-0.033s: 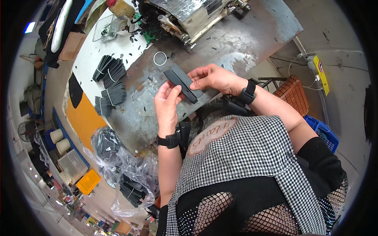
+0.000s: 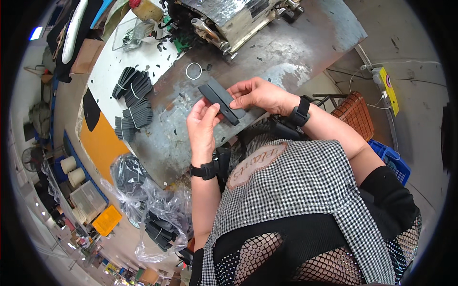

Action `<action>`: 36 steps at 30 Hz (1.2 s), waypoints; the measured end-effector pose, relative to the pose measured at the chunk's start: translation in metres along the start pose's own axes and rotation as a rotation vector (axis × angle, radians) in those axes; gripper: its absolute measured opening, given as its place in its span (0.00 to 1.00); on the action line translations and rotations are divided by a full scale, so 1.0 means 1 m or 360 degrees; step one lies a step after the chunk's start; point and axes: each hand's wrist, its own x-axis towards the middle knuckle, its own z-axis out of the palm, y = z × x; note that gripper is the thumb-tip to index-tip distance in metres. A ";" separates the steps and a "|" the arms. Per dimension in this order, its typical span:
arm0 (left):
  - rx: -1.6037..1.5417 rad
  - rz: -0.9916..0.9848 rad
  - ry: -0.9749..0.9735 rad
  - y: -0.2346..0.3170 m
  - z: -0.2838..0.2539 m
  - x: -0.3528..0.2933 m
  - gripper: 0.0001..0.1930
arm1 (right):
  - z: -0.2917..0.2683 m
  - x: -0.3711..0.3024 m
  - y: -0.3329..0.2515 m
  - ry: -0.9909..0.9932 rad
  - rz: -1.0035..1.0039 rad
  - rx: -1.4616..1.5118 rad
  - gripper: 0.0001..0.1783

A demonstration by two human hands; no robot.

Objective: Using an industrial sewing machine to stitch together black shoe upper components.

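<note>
Dark grey strips [image 2: 218,98] sit over the desk's [image 2: 167,148] near edge, pinched by my left hand [image 2: 201,126] and right hand [image 2: 258,95]; nothing has shifted, so I judge the handling unadvanced.

Carries a metal machine [image 2: 238,21], a white ring [image 2: 194,79] and dark scraps [image 2: 259,58] on a grey surface [image 2: 167,152]; bears tied bundles of dark strips [image 2: 138,88] mostly on the white part [image 2: 106,69].
</note>
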 end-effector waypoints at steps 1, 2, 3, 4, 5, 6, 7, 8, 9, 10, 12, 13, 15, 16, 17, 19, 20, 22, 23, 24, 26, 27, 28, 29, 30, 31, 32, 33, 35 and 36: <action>-0.0013 -0.0004 0.0005 0.000 0.000 0.000 0.15 | 0.001 0.000 -0.001 0.0008 -0.0003 -0.0002 0.21; -0.0014 -0.0003 0.0006 0.000 0.000 0.000 0.15 | 0.001 0.000 0.000 0.0007 -0.0002 -0.0003 0.21; -0.0022 -0.0007 0.0004 0.000 -0.001 0.000 0.15 | 0.000 0.001 0.001 0.0002 -0.0004 -0.0013 0.21; -0.0030 -0.0011 0.0002 0.000 -0.001 0.000 0.15 | 0.000 0.002 0.001 -0.0003 -0.0005 -0.0023 0.22; -0.0034 -0.0009 0.0006 0.000 -0.002 0.000 0.15 | 0.000 0.003 0.001 -0.0007 -0.0002 -0.0026 0.22; -0.0044 -0.0009 0.0010 0.000 -0.002 0.000 0.15 | 0.000 0.003 0.000 -0.0009 0.0007 -0.0036 0.22; -0.0055 -0.0009 0.0015 0.000 -0.003 -0.001 0.16 | 0.001 0.004 0.000 -0.0012 0.0017 -0.0046 0.22; -0.0059 -0.0007 0.0020 0.000 -0.003 -0.001 0.16 | 0.001 0.004 -0.001 -0.0017 0.0020 -0.0050 0.22; -0.0058 0.0000 0.0018 0.000 -0.003 -0.002 0.17 | 0.001 0.004 -0.001 -0.0032 0.0042 -0.0027 0.22; -0.0058 0.0006 0.0015 0.000 -0.003 -0.003 0.18 | 0.001 0.004 -0.002 -0.0046 0.0064 -0.0005 0.22; -0.0039 0.0000 0.0035 0.003 -0.003 -0.004 0.19 | 0.001 0.004 -0.004 -0.0074 0.0093 0.0025 0.22; -0.0015 -0.0008 0.0050 0.003 -0.003 -0.005 0.20 | 0.001 0.003 -0.005 -0.0097 0.0118 0.0059 0.21; -0.0008 -0.0001 0.0051 0.003 -0.005 -0.005 0.21 | 0.001 0.002 -0.008 -0.0120 0.0141 0.0055 0.21; 0.0002 0.0004 0.0047 0.003 -0.006 -0.006 0.21 | 0.002 0.002 -0.009 -0.0137 0.0162 0.0055 0.21; -0.0001 0.0006 0.0048 0.003 -0.005 -0.006 0.21 | 0.002 0.001 -0.010 -0.0138 0.0162 0.0051 0.21; -0.0007 0.0009 0.0038 0.006 -0.003 -0.008 0.21 | 0.002 0.001 -0.012 -0.0168 0.0170 0.0082 0.20; -0.0008 0.0011 0.0039 0.006 -0.003 -0.008 0.21 | 0.002 0.001 -0.011 -0.0168 0.0170 0.0079 0.20; -0.0036 0.0013 0.0020 0.006 -0.004 -0.009 0.21 | 0.001 0.002 -0.010 -0.0154 0.0187 0.0106 0.19; -0.0037 0.0016 0.0022 0.006 -0.004 -0.008 0.21 | 0.001 0.003 -0.009 -0.0156 0.0186 0.0103 0.19; -0.0036 0.0016 0.0031 0.005 -0.005 -0.008 0.21 | 0.000 0.004 -0.009 -0.0137 0.0185 0.0100 0.19; -0.0035 0.0017 0.0039 0.003 -0.007 -0.006 0.21 | 0.000 0.003 -0.009 -0.0117 0.0181 0.0097 0.19; 0.0045 0.0009 0.0062 0.003 -0.008 -0.005 0.21 | -0.001 0.002 -0.010 -0.0050 0.0152 0.0032 0.19; 0.0126 0.0000 0.0083 0.003 -0.009 -0.003 0.21 | -0.001 0.001 -0.011 0.0019 0.0122 -0.0031 0.19; 0.0125 0.0003 0.0084 0.003 -0.011 -0.001 0.21 | -0.003 -0.001 -0.011 0.0017 0.0120 -0.0033 0.19; 0.0223 0.0055 0.0027 0.002 -0.013 0.002 0.21 | -0.005 -0.003 -0.011 0.0044 0.0071 -0.0118 0.19; 0.0323 0.0107 -0.0033 0.003 -0.014 0.004 0.21 | -0.008 -0.006 -0.012 0.0074 0.0019 -0.0202 0.19; 0.0325 0.0108 -0.0039 0.006 -0.013 0.007 0.21 | -0.011 -0.011 -0.013 0.0079 0.0015 -0.0200 0.19; 0.0599 0.0154 -0.0127 0.012 -0.010 0.010 0.21 | -0.015 -0.016 -0.014 0.0099 0.0005 -0.0170 0.18; 0.0879 0.0201 -0.0222 0.020 -0.002 0.017 0.21 | -0.023 -0.027 -0.017 0.0123 -0.0011 -0.0133 0.17; 0.1303 0.0344 -0.0329 0.022 0.005 0.020 0.21 | -0.028 -0.033 -0.019 0.0166 -0.0019 -0.0138 0.17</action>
